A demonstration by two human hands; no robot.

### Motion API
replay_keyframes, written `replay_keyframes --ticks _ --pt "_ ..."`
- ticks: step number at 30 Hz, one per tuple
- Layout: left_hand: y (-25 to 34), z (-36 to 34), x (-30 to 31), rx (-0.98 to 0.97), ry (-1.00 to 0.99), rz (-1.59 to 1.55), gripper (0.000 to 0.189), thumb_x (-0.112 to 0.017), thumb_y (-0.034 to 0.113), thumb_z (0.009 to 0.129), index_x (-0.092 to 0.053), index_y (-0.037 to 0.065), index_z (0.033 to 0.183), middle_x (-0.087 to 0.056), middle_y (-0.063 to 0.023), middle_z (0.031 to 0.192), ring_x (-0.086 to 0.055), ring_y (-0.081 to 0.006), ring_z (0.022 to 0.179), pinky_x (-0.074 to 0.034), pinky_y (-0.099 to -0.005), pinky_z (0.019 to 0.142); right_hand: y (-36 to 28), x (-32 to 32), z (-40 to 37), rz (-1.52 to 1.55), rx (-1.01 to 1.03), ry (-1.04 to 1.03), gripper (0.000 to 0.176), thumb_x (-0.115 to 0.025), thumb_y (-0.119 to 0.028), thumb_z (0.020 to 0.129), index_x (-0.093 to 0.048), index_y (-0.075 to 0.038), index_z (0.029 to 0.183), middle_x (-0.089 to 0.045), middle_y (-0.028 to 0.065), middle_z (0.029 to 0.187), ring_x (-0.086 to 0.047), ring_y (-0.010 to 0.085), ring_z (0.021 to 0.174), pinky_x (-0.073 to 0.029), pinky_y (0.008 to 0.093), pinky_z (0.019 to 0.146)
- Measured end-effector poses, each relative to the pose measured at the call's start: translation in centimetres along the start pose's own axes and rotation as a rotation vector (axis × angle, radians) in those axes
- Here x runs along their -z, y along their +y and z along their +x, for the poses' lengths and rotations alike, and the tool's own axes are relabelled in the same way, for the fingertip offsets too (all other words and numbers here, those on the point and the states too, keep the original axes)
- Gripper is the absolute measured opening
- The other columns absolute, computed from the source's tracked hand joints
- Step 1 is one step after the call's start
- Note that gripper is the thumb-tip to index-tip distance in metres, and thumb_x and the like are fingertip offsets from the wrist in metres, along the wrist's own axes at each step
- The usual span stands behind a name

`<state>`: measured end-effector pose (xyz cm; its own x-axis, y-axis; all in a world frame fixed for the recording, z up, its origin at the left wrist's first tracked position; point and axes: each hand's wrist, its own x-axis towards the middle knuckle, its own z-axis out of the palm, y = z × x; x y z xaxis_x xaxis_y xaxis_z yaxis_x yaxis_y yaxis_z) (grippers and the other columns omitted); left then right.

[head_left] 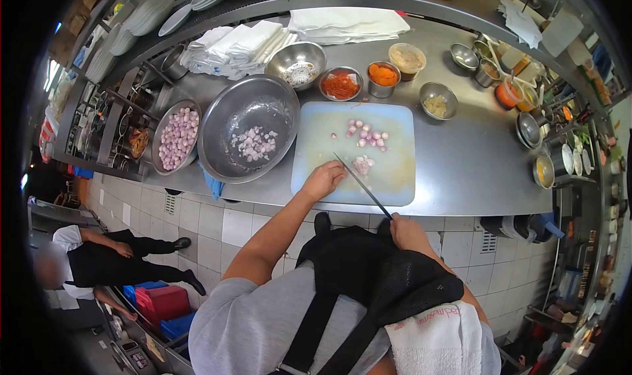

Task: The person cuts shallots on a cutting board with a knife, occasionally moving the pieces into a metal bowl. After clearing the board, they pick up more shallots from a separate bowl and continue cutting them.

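My right hand point(409, 233) grips the handle of a long knife point(367, 190), whose blade slants across the cutting board point(401, 121) with the tip up by my left hand. My left hand point(324, 181) rests low on the board, fingers curled together; whatever they hold is hidden. Just right of the blade sits a little pile of chopped shallots point(363, 165). Farther up the board lie several whole peeled shallots point(372, 136). Left of the board, a large metal bowl point(220, 111) has chopped shallots point(255, 143) in its bottom.
A metal bowl of peeled shallots point(176, 138) stands at far left. Behind the board are an orange-red shredded ingredient point(340, 84), a cup of orange pieces point(383, 75) and a plastic tub point(407, 59). White cloths point(240, 46) lie at the back. A person point(99, 256) stands on the left.
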<state>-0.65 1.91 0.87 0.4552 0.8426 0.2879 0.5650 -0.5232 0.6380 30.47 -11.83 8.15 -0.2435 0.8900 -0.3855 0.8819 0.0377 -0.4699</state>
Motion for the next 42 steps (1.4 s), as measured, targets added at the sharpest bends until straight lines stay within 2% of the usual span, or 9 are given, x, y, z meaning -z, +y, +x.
replay_keyframes --ticks 11,17,20,23,26,29,32,37,42 --pt "0.5 -0.1 -0.4 0.003 0.066 -0.019 0.008 -0.075 0.004 0.093 -0.077 0.004 0.100 -0.073 -0.0109 0.110 -0.073 -0.0338 0.100 -0.061 -0.0425 0.088 1.5 -1.9 0.3 -0.029 -0.003 0.046 0.022 -0.057 -0.020 0.104 -0.064 -0.002 0.115 -0.074 0.0289 0.090 -0.072 0.0521 0.089 -0.055 0.0649 0.081" --pt "0.0 -0.6 -1.1 -0.044 0.139 0.015 0.008 -0.075 0.002 0.093 -0.077 0.003 0.100 -0.074 -0.0117 0.110 -0.073 -0.0318 0.097 -0.062 -0.0394 0.085 -0.3 0.9 0.1 -0.019 -0.017 0.005 0.023 -0.057 -0.020 0.104 -0.063 -0.002 0.116 -0.074 0.0288 0.090 -0.072 0.0521 0.089 -0.055 0.0651 0.082" --pt "0.3 -0.5 -0.8 0.026 0.076 -0.019 0.008 -0.074 0.005 0.094 -0.077 0.004 0.101 -0.074 -0.0112 0.113 -0.072 -0.0335 0.103 -0.061 -0.0417 0.091 2.0 -2.9 1.7 -0.012 0.010 0.032 0.023 -0.056 -0.020 0.104 -0.063 -0.001 0.115 -0.074 0.0293 0.090 -0.072 0.0518 0.088 -0.056 0.0644 0.081" --pt "-0.1 -0.7 -1.1 0.013 0.093 -0.004 0.008 -0.074 0.005 0.094 -0.077 0.003 0.101 -0.074 -0.0114 0.113 -0.073 -0.0336 0.103 -0.061 -0.0419 0.091 0.0 0.0 1.6 -0.024 -0.030 -0.032 0.022 -0.055 -0.020 0.105 -0.063 -0.001 0.114 -0.074 0.0294 0.089 -0.072 0.0517 0.088 -0.056 0.0640 0.081" --pt "-0.4 -0.7 -1.5 -0.018 0.129 0.021 0.007 -0.074 0.003 0.094 -0.077 0.003 0.100 -0.073 -0.0112 0.110 -0.073 -0.0322 0.096 -0.062 -0.0398 0.085 0.6 -0.3 0.5 -0.033 -0.027 0.003 0.023 -0.054 -0.021 0.106 -0.063 -0.001 0.114 -0.074 0.0292 0.089 -0.072 0.0517 0.088 -0.056 0.0641 0.081" --pt "-0.2 -0.7 -1.3 -0.012 0.107 -0.003 0.008 -0.075 0.002 0.093 -0.077 0.003 0.100 -0.073 -0.0111 0.110 -0.073 -0.0325 0.097 -0.062 -0.0401 0.086 2.1 -2.4 2.1 0.023 0.039 0.006 0.024 -0.051 -0.022 0.107 -0.063 -0.002 0.114 -0.074 0.0293 0.089 -0.072 0.0523 0.088 -0.055 0.0651 0.082" --pt "-0.5 -0.8 -1.5 -0.025 0.125 0.018 0.009 -0.075 0.001 0.092 -0.077 0.004 0.101 -0.073 -0.0111 0.110 -0.073 -0.0323 0.098 -0.061 -0.0402 0.086 0.1 0.6 0.8 0.002 0.001 0.000 0.024 -0.052 -0.022 0.107 -0.063 -0.002 0.113 -0.073 0.0303 0.088 -0.072 0.0522 0.086 -0.055 0.0649 0.080" --pt "-0.3 -0.9 -1.3 -0.014 0.104 -0.003 0.008 -0.075 0.002 0.093 -0.076 0.003 0.101 -0.073 -0.0109 0.110 -0.073 -0.0328 0.098 -0.061 -0.0410 0.087 1.3 -1.8 1.8 0.018 -0.002 0.002 0.022 -0.052 -0.021 0.107 -0.062 -0.002 0.111 -0.073 0.0303 0.087 -0.072 0.0521 0.086 -0.055 0.0652 0.079" --pt "-0.7 -0.7 -1.3 -0.045 0.135 0.017 0.011 -0.076 0.000 0.090 -0.077 0.004 0.101 -0.073 -0.0106 0.110 -0.073 -0.0322 0.098 -0.062 -0.0399 0.086 0.8 -0.3 1.1 0.015 0.036 0.029 0.022 -0.052 -0.021 0.107 -0.062 -0.002 0.111 -0.073 0.0300 0.086 -0.072 0.0518 0.086 -0.055 0.0650 0.079"
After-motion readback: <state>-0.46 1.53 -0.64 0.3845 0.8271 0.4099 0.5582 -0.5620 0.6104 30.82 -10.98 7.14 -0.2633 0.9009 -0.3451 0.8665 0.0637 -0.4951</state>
